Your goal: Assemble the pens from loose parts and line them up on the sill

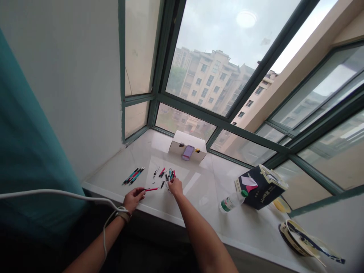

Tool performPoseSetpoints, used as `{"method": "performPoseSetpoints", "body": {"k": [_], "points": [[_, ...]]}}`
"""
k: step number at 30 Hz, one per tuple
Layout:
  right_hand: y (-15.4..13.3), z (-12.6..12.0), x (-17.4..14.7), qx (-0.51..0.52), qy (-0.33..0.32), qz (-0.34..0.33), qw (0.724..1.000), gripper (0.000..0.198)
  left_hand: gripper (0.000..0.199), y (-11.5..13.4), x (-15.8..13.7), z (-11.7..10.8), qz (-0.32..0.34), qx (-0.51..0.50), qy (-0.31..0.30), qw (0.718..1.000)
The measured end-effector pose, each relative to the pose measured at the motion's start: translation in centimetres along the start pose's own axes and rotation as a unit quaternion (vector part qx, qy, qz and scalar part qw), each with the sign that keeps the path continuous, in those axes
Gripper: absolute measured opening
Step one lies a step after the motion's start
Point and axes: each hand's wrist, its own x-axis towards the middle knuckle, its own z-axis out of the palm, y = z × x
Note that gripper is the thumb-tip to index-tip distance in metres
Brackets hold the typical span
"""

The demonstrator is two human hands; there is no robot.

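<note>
My left hand (133,199) pinches a pink and black pen (151,189) near the front edge of the white sill. To its right, my right hand (175,186) reaches into a loose group of pen parts (171,174), its fingers closed together. What those fingertips hold, if anything, is hidden. Between the hands and farther back lie pink and black pen pieces (162,172) and small dark parts (162,184). Several pens (133,176) in black, teal and red lie side by side to the left.
A white box (189,140) stands against the window. On the right are a plastic bottle (231,201) with a green cap, a dark blue carton (260,189) and a round container (298,237). A white cable (62,194) crosses in front of my left wrist, near a teal curtain (34,159).
</note>
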Motion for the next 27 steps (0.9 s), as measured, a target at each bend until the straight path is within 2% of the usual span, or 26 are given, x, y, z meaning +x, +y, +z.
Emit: {"method": "performPoseSetpoints", "body": {"k": [4,8,12,16,22,25,27], "points": [[-0.9,0.6,1.9,-0.011,-0.02,0.119,0.993,0.026,0.047,0.5,-0.6,0.2,-0.003,0.031,-0.024,0.999],[-0.9,1.0,2.7,-0.017,-0.019,0.152,0.988,0.029,0.047,1.2,-1.0,0.3,-0.001,0.051,-0.05,0.997],[-0.5,0.9,3.1,-0.003,-0.011,0.158,0.987,0.027,0.045,1.5,-1.2,0.3,0.0,0.059,-0.06,0.996],[0.1,0.4,2.7,0.046,0.003,0.147,0.988,0.013,0.041,1.4,-1.2,0.3,0.01,0.077,-0.066,0.995],[1.7,-0.1,-0.1,0.166,0.022,0.114,0.979,0.007,0.04,1.4,-1.3,0.5,0.013,0.115,-0.07,0.991],[3.3,0.1,-2.1,0.259,0.034,0.1,0.96,0.007,0.041,1.3,-1.2,0.6,0.011,0.117,-0.073,0.99],[4.5,0.1,-3.4,0.359,0.037,0.092,0.928,0.01,0.043,1.2,-1.0,0.6,0.007,0.113,-0.071,0.991]]}}
